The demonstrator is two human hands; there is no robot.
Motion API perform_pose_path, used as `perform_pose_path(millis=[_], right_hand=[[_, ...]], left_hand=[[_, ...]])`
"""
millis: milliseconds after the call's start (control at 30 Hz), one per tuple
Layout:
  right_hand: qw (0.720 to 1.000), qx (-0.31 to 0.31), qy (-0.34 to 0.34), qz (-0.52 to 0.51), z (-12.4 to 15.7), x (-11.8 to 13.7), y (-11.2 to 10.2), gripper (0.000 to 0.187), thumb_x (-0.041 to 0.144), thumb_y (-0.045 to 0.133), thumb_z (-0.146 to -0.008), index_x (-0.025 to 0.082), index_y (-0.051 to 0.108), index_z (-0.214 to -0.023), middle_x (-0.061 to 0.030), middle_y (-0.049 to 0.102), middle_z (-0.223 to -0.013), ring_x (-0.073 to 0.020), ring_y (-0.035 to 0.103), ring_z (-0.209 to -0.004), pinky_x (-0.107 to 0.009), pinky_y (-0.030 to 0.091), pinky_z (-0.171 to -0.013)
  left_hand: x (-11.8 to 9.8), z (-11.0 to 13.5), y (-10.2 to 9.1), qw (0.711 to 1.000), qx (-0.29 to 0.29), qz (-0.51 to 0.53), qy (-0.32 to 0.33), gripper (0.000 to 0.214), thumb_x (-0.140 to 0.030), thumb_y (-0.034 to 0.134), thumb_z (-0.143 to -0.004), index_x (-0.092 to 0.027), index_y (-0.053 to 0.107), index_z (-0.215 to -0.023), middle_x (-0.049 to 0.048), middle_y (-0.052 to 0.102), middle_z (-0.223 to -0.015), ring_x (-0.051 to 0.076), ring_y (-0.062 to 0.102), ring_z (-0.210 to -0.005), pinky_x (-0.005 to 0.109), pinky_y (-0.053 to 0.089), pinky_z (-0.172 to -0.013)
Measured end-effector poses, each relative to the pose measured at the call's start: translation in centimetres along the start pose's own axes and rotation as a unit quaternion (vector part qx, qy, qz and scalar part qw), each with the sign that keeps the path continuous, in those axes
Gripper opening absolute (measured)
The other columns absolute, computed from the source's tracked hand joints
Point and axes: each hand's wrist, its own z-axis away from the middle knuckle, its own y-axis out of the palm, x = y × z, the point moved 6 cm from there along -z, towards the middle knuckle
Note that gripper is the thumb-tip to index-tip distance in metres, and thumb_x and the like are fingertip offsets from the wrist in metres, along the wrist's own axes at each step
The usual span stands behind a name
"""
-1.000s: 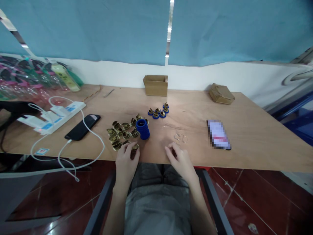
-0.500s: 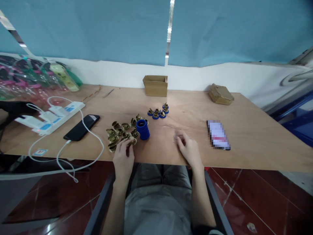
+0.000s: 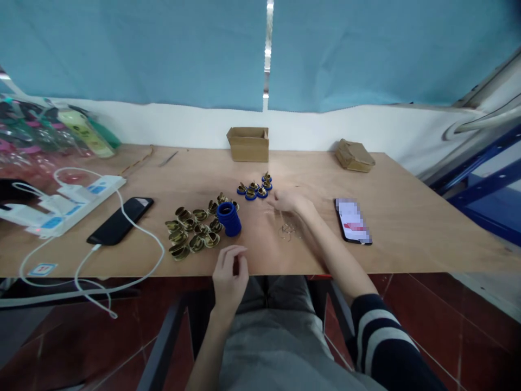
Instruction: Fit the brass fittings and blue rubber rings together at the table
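Note:
My left hand (image 3: 231, 278) hovers by the table's front edge, fingers curled and thumb close to the fingertips; anything pinched there is hidden. Left of it lie several brass-coloured, clip-like pieces with flaps (image 3: 199, 231). A leaning stack of blue rings (image 3: 228, 219) stands just beyond this hand. Farther back sits a small group of brass pieces with blue rings around their bases (image 3: 252, 189). My right hand (image 3: 288, 201) reaches to the right side of that group, fingers stretched and apart, with nothing visible in them. Thin wire rings (image 3: 287, 232) lie on the table below my right wrist.
An open cardboard box (image 3: 249, 145) and a wrapped brown package (image 3: 355, 156) stand at the back. A phone (image 3: 352, 221) lies right. On the left are a black phone (image 3: 121, 220) on a white cable, a power strip (image 3: 77, 205) and several bottles (image 3: 44, 130).
My left hand has left the brass pieces and moved right, toward the table edge. My right hand has moved away from the wire rings, forward and left to the blue-ringed pieces. The view has shifted slightly.

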Motion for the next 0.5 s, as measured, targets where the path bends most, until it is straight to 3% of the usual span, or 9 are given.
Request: perform_pose_path(millis=[100,233,400,500], right_hand=[[1.000,-0.024,-0.007,-0.017,-2.6,0.8,0.6,0.039,0.043,0.044,-0.107,0.015,0.071,-0.109,-0.0141,0.077,-0.109,-0.0252,0.070,-0.095,-0.030,0.049,-0.079],[0.998,-0.063,0.004,-0.021,-3.7,1.7,1.7,0.042,0.038,0.036,-0.109,0.010,0.065,-0.120,-0.0193,0.073,-0.121,-0.0262,0.068,-0.104,-0.030,0.048,-0.085],[0.998,-0.060,-0.015,-0.019,-2.5,2.5,0.7,0.036,0.023,0.037,-0.106,0.009,0.069,-0.114,-0.0222,0.072,-0.122,-0.0281,0.067,-0.105,-0.032,0.045,-0.086],[0.997,-0.021,-0.065,-0.027,-0.3,2.9,-1.0,0.026,0.026,0.049,-0.101,0.015,0.073,-0.099,-0.0114,0.076,-0.102,-0.0217,0.066,-0.087,-0.028,0.043,-0.075]], left_hand=[[-0.9,0.6,2.0,0.998,0.055,0.033,-0.008,0.016,-0.016,0.052,-0.095,-0.022,0.068,-0.096,0.0064,0.071,-0.097,0.020,0.069,-0.092,0.033,0.055,-0.084],[-2.0,0.5,3.3,0.992,0.112,0.036,-0.039,0.016,-0.019,0.053,-0.095,-0.022,0.068,-0.094,0.0063,0.072,-0.094,0.021,0.068,-0.089,0.034,0.054,-0.082],[-1.6,-0.7,3.8,0.974,0.179,0.084,-0.112,0.014,-0.029,0.057,-0.095,-0.022,0.070,-0.096,0.0051,0.074,-0.092,0.020,0.069,-0.083,0.032,0.054,-0.078],[-0.1,-1.4,4.4,0.940,0.175,0.205,-0.208,0.025,-0.042,0.063,-0.093,-0.019,0.069,-0.101,0.0080,0.077,-0.096,0.020,0.073,-0.086,0.033,0.057,-0.079]])
